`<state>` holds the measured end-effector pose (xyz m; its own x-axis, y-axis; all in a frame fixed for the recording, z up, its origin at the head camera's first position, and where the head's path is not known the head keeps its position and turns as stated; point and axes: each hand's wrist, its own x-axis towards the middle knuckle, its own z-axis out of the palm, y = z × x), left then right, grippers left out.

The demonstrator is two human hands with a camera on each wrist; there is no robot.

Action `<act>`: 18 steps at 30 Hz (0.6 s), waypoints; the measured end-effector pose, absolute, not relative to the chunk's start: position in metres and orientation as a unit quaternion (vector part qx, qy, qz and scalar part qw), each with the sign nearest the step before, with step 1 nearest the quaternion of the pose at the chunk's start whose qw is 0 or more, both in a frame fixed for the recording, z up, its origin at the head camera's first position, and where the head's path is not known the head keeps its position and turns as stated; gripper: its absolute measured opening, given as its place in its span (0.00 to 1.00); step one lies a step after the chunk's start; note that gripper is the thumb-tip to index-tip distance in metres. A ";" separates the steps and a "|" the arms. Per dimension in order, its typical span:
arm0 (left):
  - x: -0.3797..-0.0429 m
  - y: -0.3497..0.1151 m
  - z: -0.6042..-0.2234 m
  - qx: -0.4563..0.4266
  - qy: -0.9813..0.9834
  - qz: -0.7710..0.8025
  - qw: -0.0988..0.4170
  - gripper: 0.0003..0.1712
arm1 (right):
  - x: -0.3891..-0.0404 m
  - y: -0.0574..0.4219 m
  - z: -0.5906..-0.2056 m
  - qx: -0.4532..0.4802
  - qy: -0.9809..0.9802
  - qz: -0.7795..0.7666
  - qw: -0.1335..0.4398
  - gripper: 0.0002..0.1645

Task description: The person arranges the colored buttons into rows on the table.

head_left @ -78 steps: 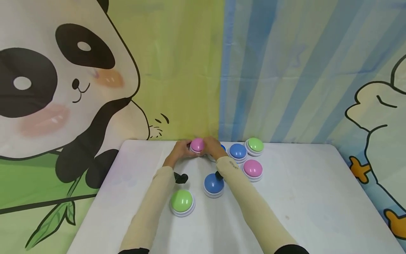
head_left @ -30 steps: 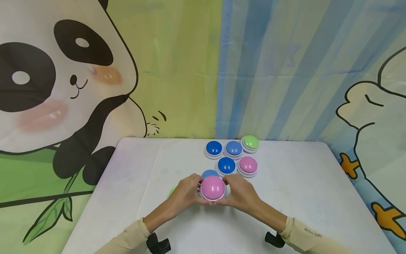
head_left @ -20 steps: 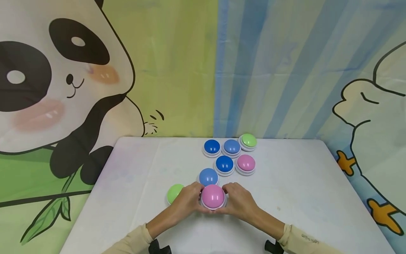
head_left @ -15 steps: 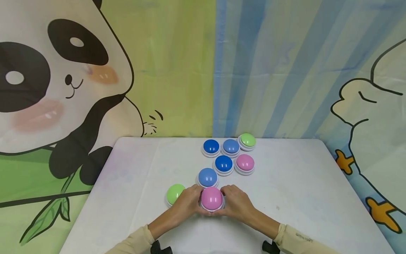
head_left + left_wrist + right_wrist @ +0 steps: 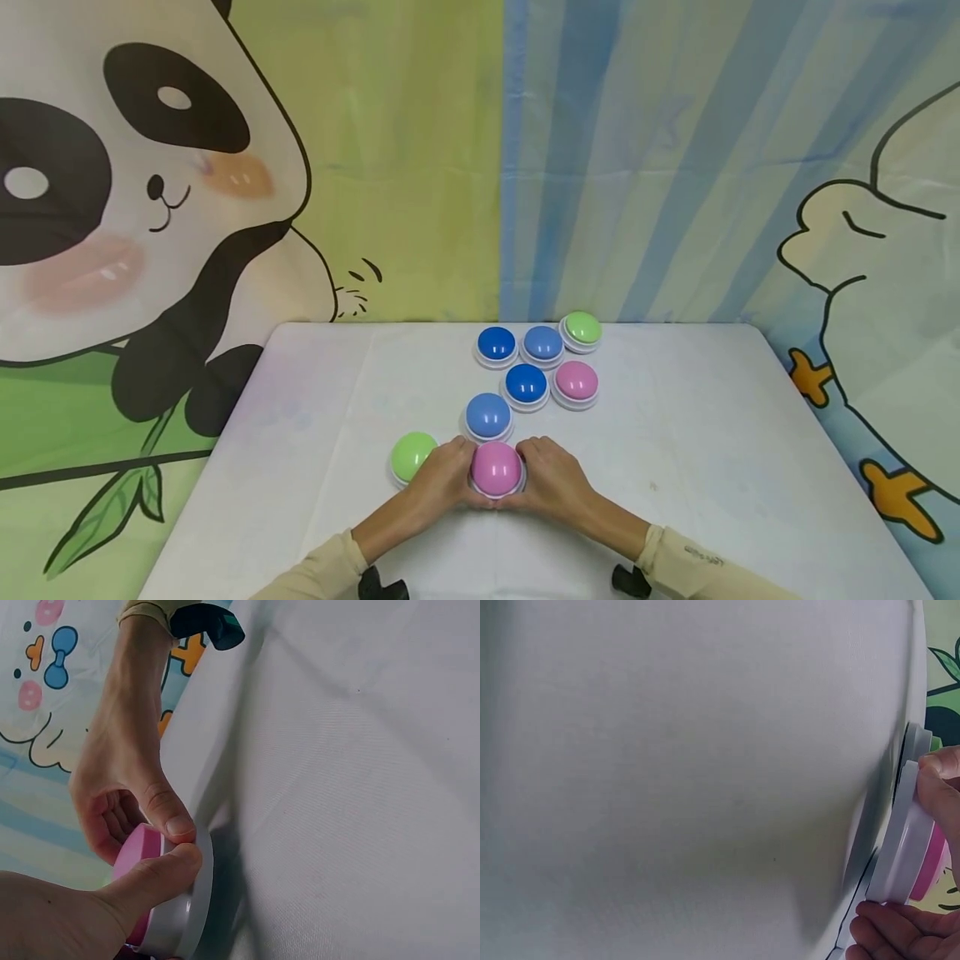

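A pink push button with a white round base is between both hands, nearest the person in the head view. My left hand grips its left side and my right hand its right side, thumbs meeting along the front of the base. In the left wrist view both thumbs press the white base. The right wrist view shows the base tilted close to the tabletop; whether it touches is unclear. A green push button stands left, partly behind the left hand. Just behind the pink one sits a light blue push button.
Farther back on the white table stand a dark blue button and another pink button. Behind them, another dark blue button, a light blue one and a green one line the far edge. A printed curtain hangs behind.
Both hands have brought the pink button from the table's far edge towards the person and lowered it in front of the light blue one. Over the last half second the hands have barely moved.
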<state>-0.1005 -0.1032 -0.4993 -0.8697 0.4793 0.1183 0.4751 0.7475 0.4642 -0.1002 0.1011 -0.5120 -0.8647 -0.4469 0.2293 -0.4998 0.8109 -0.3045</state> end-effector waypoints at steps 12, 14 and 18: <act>-0.105 -0.093 -0.506 0.267 0.928 0.258 -0.019 0.49 | -0.103 0.109 -0.512 0.240 -0.956 0.150 0.075 0.45; -0.106 -0.092 -0.506 0.268 0.928 0.258 -0.025 0.49 | -0.103 0.110 -0.511 0.238 -0.957 0.146 0.071 0.46; -0.110 -0.089 -0.506 0.265 0.932 0.248 -0.030 0.45 | -0.106 0.111 -0.511 0.239 -0.957 0.145 0.073 0.46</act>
